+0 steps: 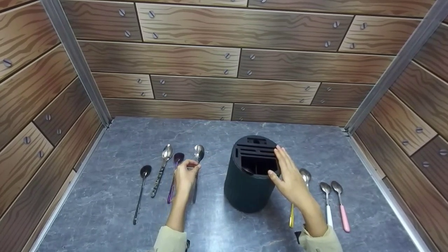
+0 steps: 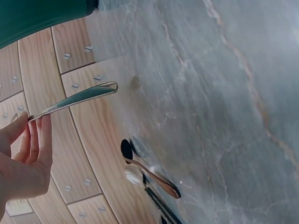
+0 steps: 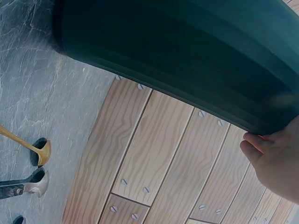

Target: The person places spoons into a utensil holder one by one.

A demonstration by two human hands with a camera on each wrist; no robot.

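My left hand [image 1: 185,176] pinches a silver spoon [image 2: 88,95] between thumb and fingers. In the head view the spoon's bowl [image 1: 199,151] points away from me; the left wrist view shows its handle raised off the table. My right hand [image 1: 289,178] rests on the right side of the rim of a dark green, nearly black utensil holder [image 1: 248,196], its fingers fairly straight. The holder stands upright, with slots and a large opening in its top. Just left of my left hand lies a purple spoon [image 1: 179,158].
Farther left lie a spoon with a patterned handle [image 1: 159,180] and a dark spoon [image 1: 140,199]. Right of the holder are a yellow-handled spoon [image 1: 291,217], a white-handled one [image 1: 329,213] and a pink-handled one [image 1: 344,217]. Wood-patterned walls [image 1: 196,63] enclose the grey marbled table [image 1: 115,150].
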